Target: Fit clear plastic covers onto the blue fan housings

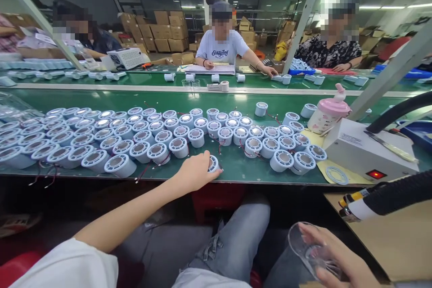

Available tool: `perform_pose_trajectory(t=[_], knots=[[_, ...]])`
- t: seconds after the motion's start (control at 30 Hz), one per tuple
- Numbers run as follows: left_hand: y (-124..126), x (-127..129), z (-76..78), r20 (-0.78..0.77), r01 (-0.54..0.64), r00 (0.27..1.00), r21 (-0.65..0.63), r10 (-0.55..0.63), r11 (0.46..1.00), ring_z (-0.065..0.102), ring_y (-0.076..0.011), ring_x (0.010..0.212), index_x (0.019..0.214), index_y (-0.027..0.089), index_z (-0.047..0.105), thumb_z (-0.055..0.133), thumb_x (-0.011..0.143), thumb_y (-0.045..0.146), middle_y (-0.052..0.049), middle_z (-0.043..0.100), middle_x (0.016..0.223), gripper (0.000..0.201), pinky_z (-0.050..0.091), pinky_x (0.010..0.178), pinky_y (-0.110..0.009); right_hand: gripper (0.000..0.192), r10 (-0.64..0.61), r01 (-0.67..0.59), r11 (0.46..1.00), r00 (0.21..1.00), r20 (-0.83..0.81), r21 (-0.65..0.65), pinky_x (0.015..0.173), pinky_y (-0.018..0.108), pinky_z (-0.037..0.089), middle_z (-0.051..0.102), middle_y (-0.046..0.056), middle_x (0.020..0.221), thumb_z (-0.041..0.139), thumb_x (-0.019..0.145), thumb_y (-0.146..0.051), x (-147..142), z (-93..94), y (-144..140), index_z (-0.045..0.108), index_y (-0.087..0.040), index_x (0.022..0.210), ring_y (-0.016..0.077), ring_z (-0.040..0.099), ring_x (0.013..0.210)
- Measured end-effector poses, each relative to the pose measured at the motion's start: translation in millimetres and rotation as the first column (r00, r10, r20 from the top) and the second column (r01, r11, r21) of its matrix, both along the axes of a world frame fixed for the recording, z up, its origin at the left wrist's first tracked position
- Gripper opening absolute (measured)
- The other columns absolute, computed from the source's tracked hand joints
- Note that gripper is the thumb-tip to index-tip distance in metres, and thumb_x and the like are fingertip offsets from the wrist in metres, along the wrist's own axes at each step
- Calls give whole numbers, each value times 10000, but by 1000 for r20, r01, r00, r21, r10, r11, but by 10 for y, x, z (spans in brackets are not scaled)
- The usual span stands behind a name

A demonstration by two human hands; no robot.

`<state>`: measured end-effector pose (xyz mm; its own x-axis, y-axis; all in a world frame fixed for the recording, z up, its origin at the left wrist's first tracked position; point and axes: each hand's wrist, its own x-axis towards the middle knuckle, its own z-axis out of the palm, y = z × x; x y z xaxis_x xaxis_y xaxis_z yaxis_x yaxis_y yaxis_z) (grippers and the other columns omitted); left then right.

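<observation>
Presently, the left hand (195, 172) reaches forward to the near edge of the green tabletop (236, 168), fingers closed around a single round fan unit (213, 163) that sits apart from the rest, in front of the main rows. The right hand (334, 256) is low, over the lap, gripping a clear plastic cup (308, 247) by its side wall, with the cup tilted. The two hands are well apart.

Many like units, the massed fan units (135, 132), stand in close rows across the tabletop, several trailing red wires. To the right are a white box machine (361, 148) with a lit red switch, a pink-lidded bottle (329, 112) just behind it, and a black hose (398, 110) above. Three people sit at the far side of the line, with cartons stacked behind.
</observation>
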<state>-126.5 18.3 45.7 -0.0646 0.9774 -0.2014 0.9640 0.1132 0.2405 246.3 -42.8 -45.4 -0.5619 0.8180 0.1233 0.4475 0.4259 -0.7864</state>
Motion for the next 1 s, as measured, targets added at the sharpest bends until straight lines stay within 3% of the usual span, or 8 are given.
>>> perform_pose_trajectory(t=[0.13, 0.23, 0.33, 0.4, 0.5, 0.6, 0.8, 1.0], knots=[[-91, 189, -184, 568, 234, 821, -249, -54, 940, 640, -223, 746, 1042, 148, 512, 311, 822, 503, -94, 654, 870, 463, 495, 635, -319, 520, -82, 37, 929, 991, 108, 369, 782, 366, 595, 607, 114, 1204, 595, 834, -312, -569, 167, -55, 489, -323, 1344, 286, 641, 1043], [-130, 460, -475, 846, 505, 383, -528, 372, 683, 569, -192, 550, 918, 146, 532, 257, 780, 617, -67, 599, 688, 563, 467, 499, -314, 515, -159, 46, 870, 969, 191, 491, 773, 451, 580, 563, 154, 1235, 583, 836, -266, -831, 229, -83, 496, -296, 1342, 327, 599, 1060], [-138, 712, -636, 811, 666, 274, -547, 516, 507, 493, -151, 479, 873, 172, 539, 280, 762, 753, -16, 541, 644, 646, 450, 466, -300, 514, -242, 69, 854, 930, 277, 516, 763, 503, 552, 512, 169, 1291, 587, 823, -218, -914, 269, -86, 514, -292, 1327, 357, 556, 1069], [-132, 827, -604, 864, 690, 357, -501, 356, 522, 480, -136, 496, 867, 178, 555, 317, 777, 768, 1, 523, 649, 642, 445, 481, -278, 489, -280, 96, 877, 899, 338, 471, 749, 493, 547, 482, 164, 1330, 606, 802, -209, -886, 289, -74, 554, -277, 1283, 350, 551, 1046], [-126, 922, -428, 853, 692, 498, -280, -159, 665, 533, -147, 650, 892, 183, 607, 509, 815, 602, -6, 563, 745, 437, 460, 611, -262, 333, -263, 136, 934, 887, 380, 330, 741, 446, 549, 481, 131, 1333, 653, 759, -189, -788, 313, -53, 645, -250, 1087, 311, 557, 1017], [-146, 957, -288, 698, 697, 522, -18, -491, 717, 559, -181, 851, 950, 188, 651, 574, 841, 428, -38, 597, 921, 275, 441, 768, -276, 172, -227, 171, 968, 908, 352, 184, 760, 414, 537, 529, 83, 1249, 687, 705, -108, -702, 350, -40, 641, -231, 816, 290, 549, 1045], [-191, 945, -429, 758, 502, 493, 154, -428, 851, 562, -190, 923, 1095, 212, 615, 783, 650, 430, -45, 567, 1025, 524, 455, 835, -302, 168, -209, 208, 963, 978, 14, -174, 856, 339, 487, 546, 57, 1121, 609, 837, -287, -666, 464, -57, 617, -207, 690, 213, 592, 984], [-202, 911, -619, 716, 531, 469, 239, -517, 813, 521, -253, 1074, 1135, 274, 649, 855, 525, 412, -72, 498, 1123, 658, 428, 961, -403, 333, -342, 292, 912, 929, -141, -288, 689, 281, 493, 603, 83, 997, 529, 883, -360, -681, 418, -58, 628, -183, 619, 204, 609, 876]])
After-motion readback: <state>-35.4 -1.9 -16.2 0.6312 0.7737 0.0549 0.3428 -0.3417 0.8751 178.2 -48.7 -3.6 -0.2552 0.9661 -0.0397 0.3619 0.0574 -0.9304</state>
